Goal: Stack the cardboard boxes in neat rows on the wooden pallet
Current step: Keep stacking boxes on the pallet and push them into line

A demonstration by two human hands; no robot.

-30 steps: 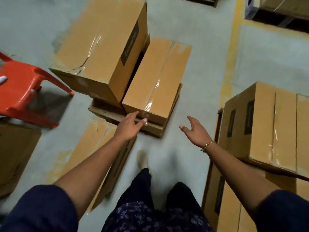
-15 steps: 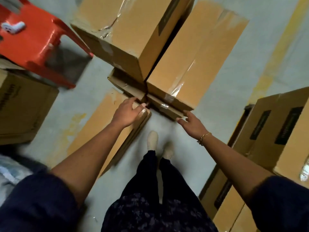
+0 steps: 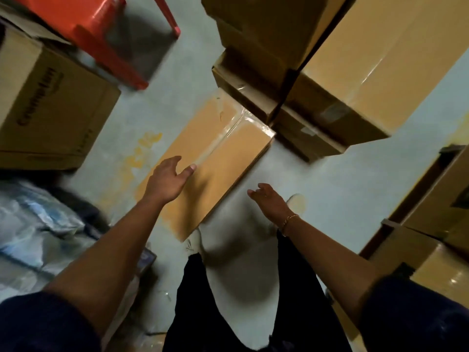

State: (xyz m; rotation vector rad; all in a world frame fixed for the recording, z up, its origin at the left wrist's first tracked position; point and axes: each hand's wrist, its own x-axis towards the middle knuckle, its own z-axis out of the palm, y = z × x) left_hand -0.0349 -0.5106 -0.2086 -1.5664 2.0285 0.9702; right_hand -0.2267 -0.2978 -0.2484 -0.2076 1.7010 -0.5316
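A flat taped cardboard box lies on the grey floor just ahead of my feet. My left hand hovers open over its near left part, fingers spread. My right hand, with a bracelet on the wrist, is open beside the box's near right edge and holds nothing. Behind the flat box stands a pile of cardboard boxes, two large ones on top of flatter ones. More stacked boxes rise at the right edge. No pallet shows plainly.
A red plastic chair stands at the top left. A large printed carton sits on the left, with plastic-wrapped bundles below it. My legs and shoes are close to the flat box. Bare floor lies between the piles.
The view has tipped down and closer. Both hands have come back from the low boxes of the pile to the flat box on the floor, the left over it, the right beside it.
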